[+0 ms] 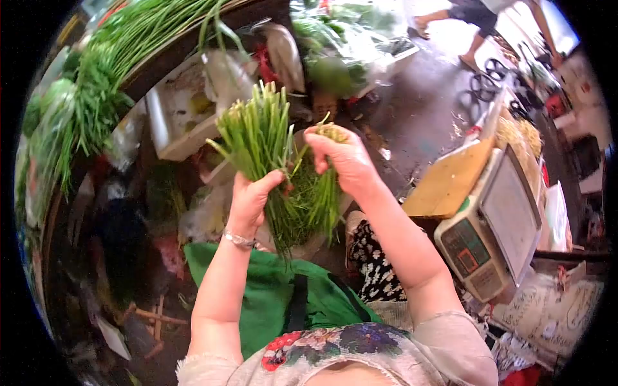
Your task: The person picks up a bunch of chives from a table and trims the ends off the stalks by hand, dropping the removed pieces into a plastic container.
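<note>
My left hand [248, 202] is wrapped round a thick bunch of long green stalks [257, 132]. Their pale cut ends point up and away, and thin leafy tops hang below the wrist. To its right, my right hand [341, 154] is closed on a smaller bunch of the same greens [326, 199]. The cut ends of that bunch show above the fingers, and its leaves dangle down. Both bunches hang just beyond my green apron [257, 283]. The exact kind of vegetable is hard to tell.
Long greens [148, 38] lie on a stall at the upper left. Bagged leafy vegetables [347, 32] stand ahead beside a white foam box [183, 125]. On my right are a weighing scale [492, 225] and a brown board [454, 180]. A person's legs [473, 22] show farther off.
</note>
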`<act>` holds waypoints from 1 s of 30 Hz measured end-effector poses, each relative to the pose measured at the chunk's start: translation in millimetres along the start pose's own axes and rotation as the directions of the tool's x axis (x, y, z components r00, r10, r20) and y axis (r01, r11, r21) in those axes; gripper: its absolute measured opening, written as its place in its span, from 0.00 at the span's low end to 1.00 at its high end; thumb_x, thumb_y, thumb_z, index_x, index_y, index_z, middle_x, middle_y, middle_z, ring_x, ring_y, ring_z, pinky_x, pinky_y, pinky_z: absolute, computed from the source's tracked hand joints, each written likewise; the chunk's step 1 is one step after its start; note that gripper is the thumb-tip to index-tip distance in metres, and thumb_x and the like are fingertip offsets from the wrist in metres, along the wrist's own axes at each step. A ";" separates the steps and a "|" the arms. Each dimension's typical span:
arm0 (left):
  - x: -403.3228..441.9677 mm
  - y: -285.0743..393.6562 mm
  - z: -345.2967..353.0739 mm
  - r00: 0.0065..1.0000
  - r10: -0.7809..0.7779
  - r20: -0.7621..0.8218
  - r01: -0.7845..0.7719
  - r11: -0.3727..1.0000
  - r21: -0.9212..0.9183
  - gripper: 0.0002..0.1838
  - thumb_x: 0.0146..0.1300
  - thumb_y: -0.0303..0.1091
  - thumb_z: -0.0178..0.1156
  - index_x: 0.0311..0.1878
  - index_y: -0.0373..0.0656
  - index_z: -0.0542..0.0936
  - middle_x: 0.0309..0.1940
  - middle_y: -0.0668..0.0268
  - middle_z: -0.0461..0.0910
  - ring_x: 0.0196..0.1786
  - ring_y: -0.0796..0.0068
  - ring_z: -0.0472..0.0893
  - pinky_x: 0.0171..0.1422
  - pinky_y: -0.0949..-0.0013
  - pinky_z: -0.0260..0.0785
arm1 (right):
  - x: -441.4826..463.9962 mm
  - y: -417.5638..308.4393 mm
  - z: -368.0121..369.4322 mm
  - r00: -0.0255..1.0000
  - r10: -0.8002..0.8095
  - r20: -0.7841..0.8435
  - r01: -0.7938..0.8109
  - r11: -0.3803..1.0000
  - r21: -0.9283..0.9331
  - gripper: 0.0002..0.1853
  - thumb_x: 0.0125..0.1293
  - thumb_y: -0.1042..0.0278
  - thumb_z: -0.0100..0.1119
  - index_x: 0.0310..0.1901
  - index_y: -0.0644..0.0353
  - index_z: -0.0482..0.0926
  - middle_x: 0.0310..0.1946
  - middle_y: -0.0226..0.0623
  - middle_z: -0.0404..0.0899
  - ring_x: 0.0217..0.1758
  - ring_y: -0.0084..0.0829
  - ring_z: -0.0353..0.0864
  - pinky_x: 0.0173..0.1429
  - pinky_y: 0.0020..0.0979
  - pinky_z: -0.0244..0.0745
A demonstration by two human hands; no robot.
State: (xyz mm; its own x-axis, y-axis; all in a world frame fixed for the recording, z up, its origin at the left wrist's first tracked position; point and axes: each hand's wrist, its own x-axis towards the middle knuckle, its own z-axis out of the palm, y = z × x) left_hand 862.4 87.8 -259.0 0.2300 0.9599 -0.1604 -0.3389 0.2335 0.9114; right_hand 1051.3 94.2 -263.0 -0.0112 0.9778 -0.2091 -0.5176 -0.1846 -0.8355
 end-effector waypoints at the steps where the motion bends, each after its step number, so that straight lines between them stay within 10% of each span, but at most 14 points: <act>1: 2.4 -2.1 -6.2 1.000 -0.011 0.027 0.011 1.000 -0.009 0.20 0.55 0.23 0.64 0.52 0.37 0.75 0.39 0.63 0.81 0.33 0.73 0.81 0.36 0.71 0.76 | -1.9 -4.2 1.1 1.000 0.001 -0.018 0.000 0.999 0.033 0.14 0.59 0.71 0.65 0.45 0.65 0.76 0.23 0.26 0.74 0.18 0.17 0.69 0.21 0.19 0.67; 9: 9.4 -7.0 -15.8 0.997 -0.064 -0.053 0.062 0.997 -0.044 0.13 0.55 0.21 0.62 0.45 0.37 0.78 0.35 0.61 0.83 0.27 0.72 0.81 0.32 0.70 0.75 | -17.5 -19.2 10.4 0.990 -0.092 -0.104 0.096 0.995 0.033 0.18 0.63 0.73 0.61 0.55 0.62 0.72 0.21 0.26 0.69 0.18 0.19 0.66 0.23 0.24 0.66; 12: 11.8 -9.3 -18.5 0.996 -0.060 -0.068 0.062 0.998 0.025 0.12 0.55 0.20 0.59 0.44 0.35 0.77 0.34 0.61 0.82 0.27 0.76 0.78 0.30 0.73 0.73 | -28.4 -22.9 20.5 0.922 -0.388 0.021 0.254 0.563 -0.787 0.23 0.57 0.69 0.64 0.54 0.59 0.71 0.33 0.41 0.81 0.38 0.38 0.82 0.44 0.36 0.75; 13: 13.7 -10.4 -20.3 0.996 -0.058 -0.075 0.060 0.998 0.030 0.12 0.55 0.20 0.59 0.44 0.35 0.77 0.34 0.61 0.82 0.26 0.76 0.78 0.30 0.73 0.73 | -35.3 -28.9 25.4 0.923 -0.384 0.025 0.257 0.567 -0.783 0.23 0.57 0.69 0.64 0.54 0.59 0.71 0.33 0.41 0.81 0.38 0.38 0.82 0.44 0.36 0.75; 15: 15.2 -11.3 -21.2 0.995 -0.048 -0.083 0.050 0.998 0.031 0.11 0.55 0.20 0.59 0.43 0.35 0.77 0.33 0.62 0.81 0.26 0.77 0.78 0.30 0.74 0.73 | -46.8 -42.8 33.8 0.906 -0.286 0.312 0.354 0.105 -0.929 0.22 0.58 0.71 0.62 0.55 0.57 0.71 0.32 0.43 0.81 0.38 0.45 0.81 0.43 0.41 0.74; 20: 12.9 -9.0 -12.8 0.994 0.012 -0.109 -0.012 1.000 -0.002 0.10 0.55 0.19 0.59 0.42 0.36 0.78 0.33 0.63 0.82 0.27 0.76 0.78 0.32 0.74 0.73 | -62.5 -51.0 61.4 0.933 -0.037 0.357 0.357 -0.003 -0.934 0.16 0.56 0.71 0.59 0.48 0.59 0.74 0.33 0.47 0.81 0.39 0.49 0.80 0.42 0.45 0.74; 24: 9.2 -1.6 -18.5 0.991 0.006 -0.135 -0.008 1.000 -0.015 0.09 0.54 0.17 0.59 0.40 0.34 0.78 0.33 0.63 0.82 0.28 0.76 0.78 0.30 0.73 0.72 | -90.0 -85.3 92.8 0.863 0.140 0.486 0.473 0.117 -0.873 0.11 0.56 0.71 0.58 0.41 0.62 0.74 0.27 0.49 0.79 0.34 0.51 0.80 0.38 0.47 0.73; 30: 6.3 -12.4 -26.8 0.993 -0.061 -0.096 0.068 0.995 0.070 0.08 0.53 0.19 0.60 0.38 0.34 0.79 0.33 0.63 0.82 0.30 0.74 0.79 0.31 0.71 0.73 | -52.4 -71.7 109.5 0.671 0.452 0.588 0.680 -0.058 -0.731 0.04 0.49 0.71 0.59 0.27 0.60 0.80 0.25 0.44 0.81 0.31 0.43 0.82 0.30 0.43 0.75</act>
State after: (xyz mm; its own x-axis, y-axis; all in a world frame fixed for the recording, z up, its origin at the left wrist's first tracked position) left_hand 843.7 95.1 -281.4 0.1614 0.9542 -0.2519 -0.2579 0.2871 0.9225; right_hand 995.2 67.1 -136.6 -0.7445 0.6305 -0.2196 0.6479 0.6029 -0.4655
